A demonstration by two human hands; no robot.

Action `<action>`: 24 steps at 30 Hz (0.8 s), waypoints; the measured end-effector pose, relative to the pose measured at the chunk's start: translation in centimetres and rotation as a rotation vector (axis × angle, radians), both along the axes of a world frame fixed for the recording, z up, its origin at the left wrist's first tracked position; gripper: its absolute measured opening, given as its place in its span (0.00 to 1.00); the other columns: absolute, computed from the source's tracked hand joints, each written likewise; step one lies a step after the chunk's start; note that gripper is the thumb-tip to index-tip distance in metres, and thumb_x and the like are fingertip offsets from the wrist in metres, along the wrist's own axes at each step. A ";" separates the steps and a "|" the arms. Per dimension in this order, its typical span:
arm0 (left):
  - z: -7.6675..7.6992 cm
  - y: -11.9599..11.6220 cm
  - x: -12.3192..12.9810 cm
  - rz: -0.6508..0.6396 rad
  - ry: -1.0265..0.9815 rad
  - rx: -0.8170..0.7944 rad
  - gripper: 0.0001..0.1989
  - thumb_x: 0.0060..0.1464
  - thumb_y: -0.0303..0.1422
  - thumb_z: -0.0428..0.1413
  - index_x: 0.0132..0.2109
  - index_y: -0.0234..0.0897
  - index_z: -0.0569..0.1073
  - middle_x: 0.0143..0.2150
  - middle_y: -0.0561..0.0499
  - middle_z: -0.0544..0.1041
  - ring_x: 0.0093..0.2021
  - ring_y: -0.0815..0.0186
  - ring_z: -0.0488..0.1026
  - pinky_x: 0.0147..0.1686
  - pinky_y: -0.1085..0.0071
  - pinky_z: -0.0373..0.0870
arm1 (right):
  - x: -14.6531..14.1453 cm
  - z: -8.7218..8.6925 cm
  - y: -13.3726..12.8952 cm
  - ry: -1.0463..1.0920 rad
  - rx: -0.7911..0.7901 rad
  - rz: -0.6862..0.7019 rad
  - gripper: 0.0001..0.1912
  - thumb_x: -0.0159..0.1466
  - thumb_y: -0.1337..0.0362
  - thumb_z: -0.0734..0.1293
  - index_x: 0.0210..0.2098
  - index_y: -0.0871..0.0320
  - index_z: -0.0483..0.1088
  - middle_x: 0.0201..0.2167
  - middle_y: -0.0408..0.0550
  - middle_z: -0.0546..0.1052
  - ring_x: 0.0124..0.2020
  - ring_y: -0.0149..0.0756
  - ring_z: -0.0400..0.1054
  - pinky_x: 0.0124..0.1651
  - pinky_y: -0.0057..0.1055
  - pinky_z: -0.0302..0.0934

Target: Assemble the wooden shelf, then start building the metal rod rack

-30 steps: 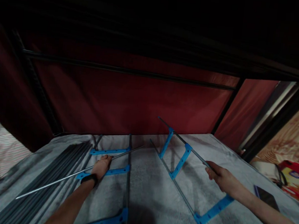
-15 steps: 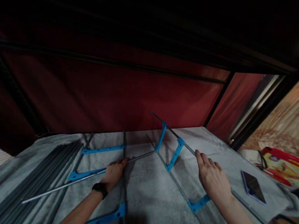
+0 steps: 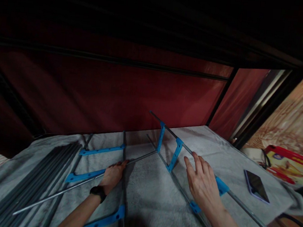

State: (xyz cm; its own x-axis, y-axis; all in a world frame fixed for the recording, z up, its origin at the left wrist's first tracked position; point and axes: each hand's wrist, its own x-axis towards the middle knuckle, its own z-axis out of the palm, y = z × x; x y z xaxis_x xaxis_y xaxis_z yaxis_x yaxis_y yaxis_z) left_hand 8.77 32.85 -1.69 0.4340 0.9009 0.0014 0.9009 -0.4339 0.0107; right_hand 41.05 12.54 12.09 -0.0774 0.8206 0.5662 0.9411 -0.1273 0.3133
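Observation:
My left hand [image 3: 113, 176], with a black band on its wrist, is closed around a thin metal rod [image 3: 60, 192]. That rod slants from the lower left to the foot of a blue bracket [image 3: 161, 137]. On the right stands a frame of two grey rods joined by blue brackets, tilted up on its lower rod [image 3: 180, 189]. My right hand [image 3: 201, 179] rests on its upper rod [image 3: 256, 219], with thumb and fingers apart. A second frame with blue brackets [image 3: 103, 223] lies flat beneath and beside my left hand.
Several grey rods [image 3: 31, 180] lie in a bundle on the grey cloth [image 3: 153, 203] at the left. A phone [image 3: 257, 186] lies at the right, near a red and yellow box [image 3: 291, 166]. Dark metal bars [image 3: 105, 58] and red fabric [image 3: 110, 95] stand behind.
My right hand has shifted left along the upper rod, and its thumb has spread away from the fingers. My left hand keeps the thin rod, which has moved slightly left in view.

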 end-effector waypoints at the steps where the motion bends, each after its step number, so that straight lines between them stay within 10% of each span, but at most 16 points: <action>1: 0.0 0.0 0.0 0.004 -0.007 -0.005 0.24 0.67 0.27 0.40 0.65 0.39 0.66 0.48 0.38 0.79 0.42 0.57 0.80 0.41 0.64 0.74 | -0.1 0.0 0.0 0.021 -0.001 0.020 0.29 0.64 0.70 0.61 0.64 0.58 0.60 0.64 0.63 0.64 0.62 0.55 0.61 0.60 0.51 0.59; 6: -0.2 -0.1 0.1 -0.003 -0.022 -0.012 0.25 0.66 0.24 0.39 0.64 0.35 0.67 0.51 0.36 0.77 0.44 0.56 0.80 0.42 0.63 0.74 | -0.4 -1.5 -0.6 0.192 -0.012 0.220 0.28 0.64 0.72 0.58 0.63 0.56 0.61 0.64 0.59 0.65 0.65 0.51 0.59 0.65 0.54 0.54; 15: -0.8 0.2 0.0 -0.029 -0.007 -0.008 0.26 0.63 0.22 0.39 0.64 0.36 0.66 0.49 0.37 0.77 0.42 0.59 0.79 0.41 0.65 0.74 | 0.5 -12.9 5.8 1.367 0.037 0.079 0.41 0.59 0.58 0.63 0.69 0.54 0.45 0.66 0.58 0.62 0.62 0.49 0.64 0.57 0.49 0.64; 24: -1.0 0.3 0.1 -0.042 -0.020 0.002 0.27 0.63 0.22 0.41 0.66 0.39 0.64 0.50 0.39 0.77 0.42 0.59 0.79 0.43 0.65 0.73 | -0.6 -12.2 10.1 1.525 -0.027 0.133 0.21 0.58 0.50 0.66 0.45 0.56 0.73 0.45 0.52 0.78 0.49 0.48 0.71 0.55 0.46 0.62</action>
